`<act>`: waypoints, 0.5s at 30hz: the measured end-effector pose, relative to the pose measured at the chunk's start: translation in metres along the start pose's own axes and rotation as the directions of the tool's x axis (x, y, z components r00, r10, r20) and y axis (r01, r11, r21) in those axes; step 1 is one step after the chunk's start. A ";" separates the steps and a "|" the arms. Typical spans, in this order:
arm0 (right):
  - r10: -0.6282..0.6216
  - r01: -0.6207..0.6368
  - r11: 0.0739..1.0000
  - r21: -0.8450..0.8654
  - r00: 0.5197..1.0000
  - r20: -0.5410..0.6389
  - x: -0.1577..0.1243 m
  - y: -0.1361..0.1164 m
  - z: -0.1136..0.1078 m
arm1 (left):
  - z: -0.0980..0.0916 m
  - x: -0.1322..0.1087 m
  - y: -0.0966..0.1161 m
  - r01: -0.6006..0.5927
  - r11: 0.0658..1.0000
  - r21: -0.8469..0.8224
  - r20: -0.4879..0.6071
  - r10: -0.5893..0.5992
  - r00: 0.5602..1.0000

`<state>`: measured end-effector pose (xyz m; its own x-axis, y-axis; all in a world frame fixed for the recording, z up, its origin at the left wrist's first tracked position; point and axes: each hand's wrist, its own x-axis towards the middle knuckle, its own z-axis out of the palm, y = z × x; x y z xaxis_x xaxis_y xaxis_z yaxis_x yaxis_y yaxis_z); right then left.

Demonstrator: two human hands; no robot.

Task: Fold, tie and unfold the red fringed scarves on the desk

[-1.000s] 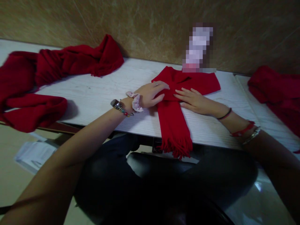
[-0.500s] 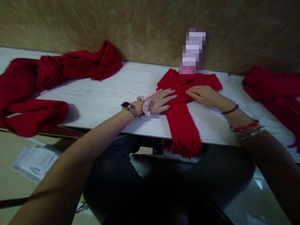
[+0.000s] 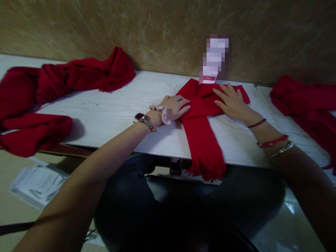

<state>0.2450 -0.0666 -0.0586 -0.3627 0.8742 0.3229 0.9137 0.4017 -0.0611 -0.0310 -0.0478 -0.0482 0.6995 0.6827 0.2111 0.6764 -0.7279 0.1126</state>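
Observation:
A red scarf [image 3: 202,129] lies folded across itself on the white tabletop [image 3: 112,112], its fringed end hanging over the front edge. My left hand [image 3: 174,106] rests on the scarf's left side, fingers stretched out over the cloth. On the right part of the fold lies my right hand [image 3: 232,101], palm down with its fingers spread. A tall white card [image 3: 216,52], mostly blurred out, stands behind the scarf at its upper edge.
More red scarves lie loosely bunched, one at the left [image 3: 86,75] and one at the right [image 3: 301,98]. A brown stone-like wall [image 3: 168,35] backs the table. Below the front edge is a phone [image 3: 175,166]; at lower left, a clear packet [image 3: 39,185].
My right hand has opened from a pinch near the fold's middle and now lies spread a little farther right. My left hand has drawn slightly left.

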 end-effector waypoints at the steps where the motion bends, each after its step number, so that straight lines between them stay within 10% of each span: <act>1: 0.049 -0.049 0.999 0.006 0.998 -0.030 0.000 0.005 0.000 | -0.001 0.004 0.000 0.016 1.000 0.000 -0.046 -0.016 0.999; 10: 0.279 -0.276 0.959 0.059 0.959 -0.054 0.006 0.041 0.005 | 0.029 0.053 -0.037 0.163 0.931 -0.326 -0.190 -0.233 0.954; 15: 0.517 -0.490 0.839 0.236 0.853 -0.068 0.009 0.072 0.004 | 0.018 0.056 -0.042 0.310 0.671 -0.674 0.044 -0.382 0.923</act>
<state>0.3068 -0.0282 -0.0640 0.1758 0.9349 0.3082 0.9012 -0.0268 -0.4326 -0.0156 0.0222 -0.0584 0.3976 0.9111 0.1086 0.5153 -0.3197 0.7951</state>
